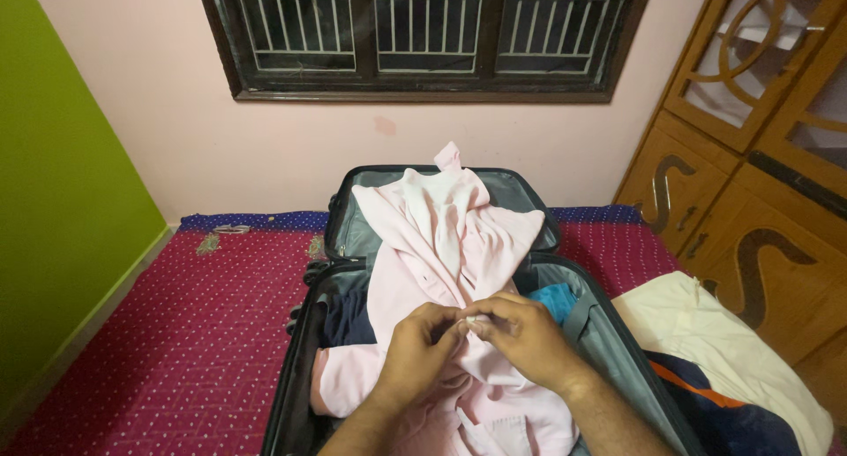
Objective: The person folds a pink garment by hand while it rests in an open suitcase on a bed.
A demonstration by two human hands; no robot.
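Left hand point(422, 340) and right hand point(520, 332) meet at centre, fingertips pinched together, forearms angled inward.

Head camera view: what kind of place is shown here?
Probably a bedroom in a home: a bed with a magenta dotted cover, a wooden wardrobe and a barred window. An open suitcase lies on the bed.

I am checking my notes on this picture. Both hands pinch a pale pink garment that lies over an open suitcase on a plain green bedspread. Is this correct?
Not quite. In the head view the bedspread is magenta with small white dots, not plain green; green is the wall at the left. The rest holds: the left hand and right hand pinch the pale pink garment over the open suitcase.
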